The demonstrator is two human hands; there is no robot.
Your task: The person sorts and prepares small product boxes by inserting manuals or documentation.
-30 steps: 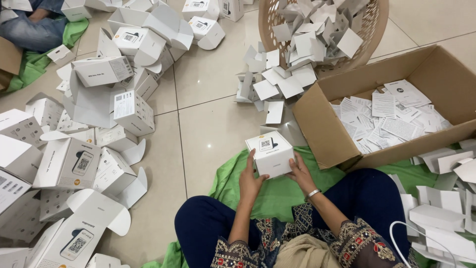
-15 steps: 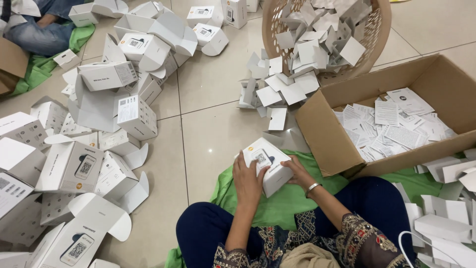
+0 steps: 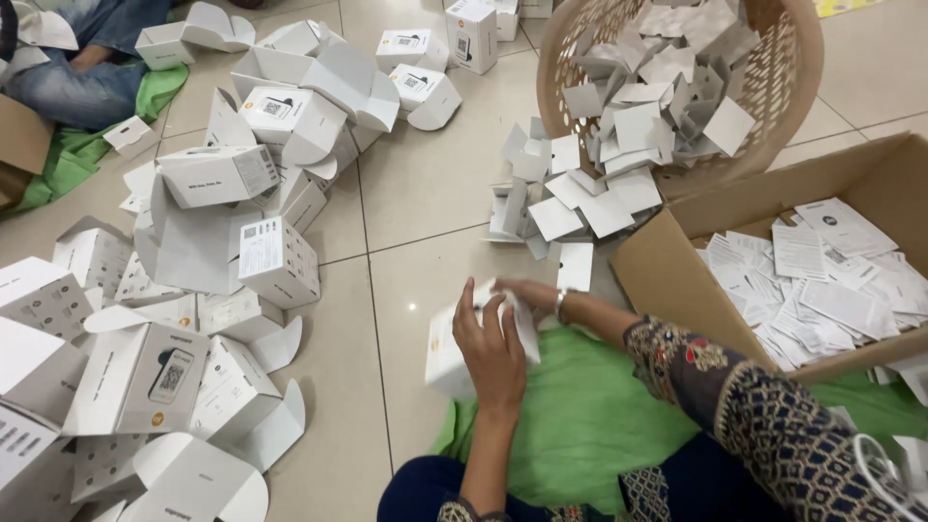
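Observation:
Both hands hold a small white carton (image 3: pixel 447 350) low over the tiled floor, at the edge of a green cloth (image 3: pixel 580 416). My left hand (image 3: pixel 493 348) covers the carton's near side, fingers spread over its top. My right hand (image 3: pixel 527 293), with a bracelet at the wrist and a patterned sleeve behind it, grips the carton's far upper edge. Much of the carton is hidden by the two hands. Folded white card inserts (image 3: pixel 570 208) lie on the floor just beyond it.
A tipped woven basket (image 3: pixel 783 87) spills white card inserts at the back right. A brown cardboard box (image 3: pixel 667 280) of printed leaflets stands at right. Several open white cartons (image 3: pixel 193 290) are piled at left. Another person's leg in jeans (image 3: pixel 77 82) is at top left.
The carton has moved left and down toward the floor. My right hand has reached across to its far edge, and my left hand now covers its near side.

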